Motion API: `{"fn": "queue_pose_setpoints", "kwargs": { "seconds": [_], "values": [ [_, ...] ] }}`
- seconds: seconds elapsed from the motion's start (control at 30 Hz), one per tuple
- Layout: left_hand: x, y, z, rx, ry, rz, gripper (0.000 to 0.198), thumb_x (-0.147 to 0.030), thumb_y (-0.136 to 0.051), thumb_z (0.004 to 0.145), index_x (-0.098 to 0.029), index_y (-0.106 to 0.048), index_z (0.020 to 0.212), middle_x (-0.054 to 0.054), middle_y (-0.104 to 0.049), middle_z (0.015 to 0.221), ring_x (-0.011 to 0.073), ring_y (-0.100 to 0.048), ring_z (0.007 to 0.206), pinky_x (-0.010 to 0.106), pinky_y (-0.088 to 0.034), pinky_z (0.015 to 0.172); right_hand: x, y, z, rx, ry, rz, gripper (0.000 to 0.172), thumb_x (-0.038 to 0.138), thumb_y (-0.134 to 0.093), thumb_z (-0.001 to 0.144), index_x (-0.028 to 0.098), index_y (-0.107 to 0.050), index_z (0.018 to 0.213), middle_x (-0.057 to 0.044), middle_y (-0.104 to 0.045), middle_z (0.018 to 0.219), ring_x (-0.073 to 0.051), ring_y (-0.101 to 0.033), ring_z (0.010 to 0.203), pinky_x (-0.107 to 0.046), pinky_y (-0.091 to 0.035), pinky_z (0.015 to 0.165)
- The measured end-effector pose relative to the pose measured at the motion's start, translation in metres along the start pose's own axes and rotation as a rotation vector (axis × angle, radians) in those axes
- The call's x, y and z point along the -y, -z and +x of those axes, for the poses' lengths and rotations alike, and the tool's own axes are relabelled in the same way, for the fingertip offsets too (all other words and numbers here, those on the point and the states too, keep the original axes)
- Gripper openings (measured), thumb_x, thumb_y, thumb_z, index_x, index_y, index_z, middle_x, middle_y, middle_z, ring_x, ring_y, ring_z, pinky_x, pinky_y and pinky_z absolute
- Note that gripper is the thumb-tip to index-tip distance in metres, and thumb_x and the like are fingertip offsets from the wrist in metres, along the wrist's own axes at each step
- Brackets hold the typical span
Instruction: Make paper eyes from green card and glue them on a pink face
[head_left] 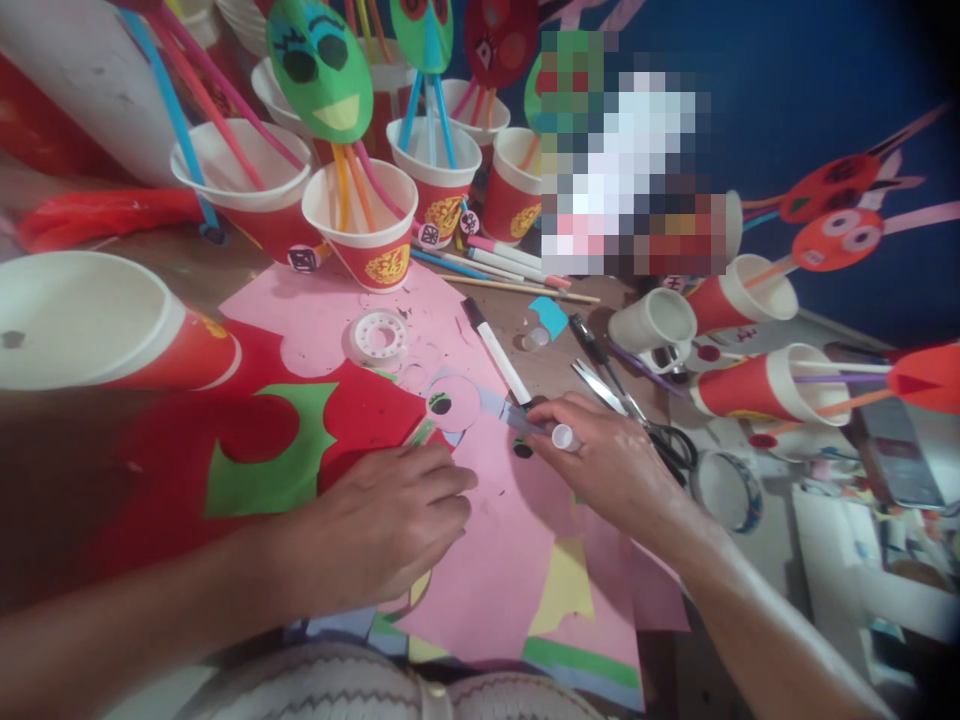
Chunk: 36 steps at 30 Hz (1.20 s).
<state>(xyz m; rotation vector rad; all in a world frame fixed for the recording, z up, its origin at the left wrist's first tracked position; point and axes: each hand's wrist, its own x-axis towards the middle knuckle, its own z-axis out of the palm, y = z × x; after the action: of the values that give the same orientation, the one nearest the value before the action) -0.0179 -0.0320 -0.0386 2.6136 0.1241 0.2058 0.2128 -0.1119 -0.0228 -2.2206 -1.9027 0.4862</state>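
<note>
My left hand (401, 515) lies over the pink paper (487, 560) with its fingers curled in. A small green-and-white piece (422, 432) shows just beyond its fingertips; whether the hand grips it I cannot tell. Between the curled fingers of my right hand (607, 455) sticks out a small white tube (566, 438). Its fingertips touch the end of a pale blue strip (499, 408). Left of that strip is a pink paper circle (452, 403) bearing a black-and-green eye shape. Another dark eye shape (523, 447) shows beside my right hand.
Red paper (375, 405) and a green cutout (274, 465) lie at left. A white tape roll (379, 338), a black-capped marker (499, 355) and scissors (600, 385) are beyond my hands. Red paper cups (360, 230) with decorated faces stand behind; others lie tipped at right.
</note>
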Motion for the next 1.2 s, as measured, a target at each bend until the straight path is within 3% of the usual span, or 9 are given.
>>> {"fn": "queue_pose_setpoints", "kwargs": {
  "seconds": [0.33,0.6,0.9,1.0,1.07,1.13,1.2],
  "values": [
    [-0.001,0.002,0.000,0.008,0.007,0.000,0.013,-0.012,-0.055,0.087,-0.018,-0.066,0.082,0.005,-0.068,0.104,0.0210,-0.056,0.102,0.035,-0.046,0.093,0.004,0.004,0.003,0.127,0.013,-0.009,0.008,0.022,-0.061,0.085,0.024,-0.063,0.092,0.002,-0.068,0.094,-0.015,-0.064,0.072,-0.028,-0.043,0.067],
    [-0.001,0.001,-0.002,-0.002,0.020,0.006,0.013,-0.016,-0.054,0.089,-0.019,-0.066,0.084,0.004,-0.068,0.107,0.0206,-0.055,0.104,0.035,-0.044,0.095,0.011,0.007,0.012,0.202,-0.086,-0.027,0.012,0.016,-0.055,0.083,0.024,-0.064,0.082,0.002,-0.069,0.086,-0.015,-0.062,0.071,-0.026,-0.041,0.064],
    [0.000,0.000,-0.002,-0.037,0.031,-0.051,0.017,-0.014,-0.052,0.089,-0.018,-0.068,0.085,0.006,-0.069,0.105,0.0209,-0.059,0.102,0.036,-0.047,0.094,0.005,0.012,0.010,0.129,-0.095,0.055,0.010,0.020,-0.056,0.082,0.025,-0.064,0.077,0.004,-0.070,0.077,-0.014,-0.062,0.066,-0.024,-0.041,0.059],
    [-0.003,0.006,-0.001,-0.148,0.058,-0.217,0.020,-0.013,-0.049,0.091,-0.016,-0.068,0.087,0.008,-0.070,0.105,0.0193,-0.062,0.097,0.034,-0.048,0.093,0.009,0.019,0.005,0.007,-0.068,0.147,0.006,0.023,-0.059,0.084,0.025,-0.063,0.079,0.005,-0.068,0.075,-0.013,-0.061,0.063,-0.024,-0.042,0.057],
    [-0.005,0.011,0.001,-0.232,0.131,-0.457,0.021,-0.013,-0.048,0.091,-0.015,-0.069,0.091,0.008,-0.070,0.104,0.0178,-0.063,0.095,0.030,-0.049,0.088,0.018,0.021,0.000,-0.127,0.008,0.203,0.006,0.022,-0.058,0.086,0.024,-0.061,0.082,0.003,-0.066,0.076,-0.013,-0.061,0.065,-0.024,-0.044,0.059],
    [-0.006,0.015,0.002,-0.238,0.313,-0.833,0.022,-0.019,-0.048,0.092,-0.017,-0.070,0.097,0.006,-0.071,0.093,0.0146,-0.065,0.081,0.024,-0.052,0.070,0.027,0.021,-0.003,-0.275,0.147,0.233,0.007,0.018,-0.056,0.088,0.021,-0.061,0.083,0.001,-0.064,0.078,-0.013,-0.061,0.069,-0.025,-0.045,0.064],
    [-0.005,0.017,0.003,-0.178,0.519,-1.288,0.024,-0.028,-0.050,0.092,-0.017,-0.071,0.097,0.005,-0.071,0.081,0.0103,-0.059,0.060,0.019,-0.045,0.050,0.035,0.018,-0.006,-0.357,0.296,0.218,0.008,0.014,-0.056,0.087,0.018,-0.061,0.086,-0.001,-0.063,0.079,-0.013,-0.060,0.070,-0.026,-0.046,0.064]
  ]
}}
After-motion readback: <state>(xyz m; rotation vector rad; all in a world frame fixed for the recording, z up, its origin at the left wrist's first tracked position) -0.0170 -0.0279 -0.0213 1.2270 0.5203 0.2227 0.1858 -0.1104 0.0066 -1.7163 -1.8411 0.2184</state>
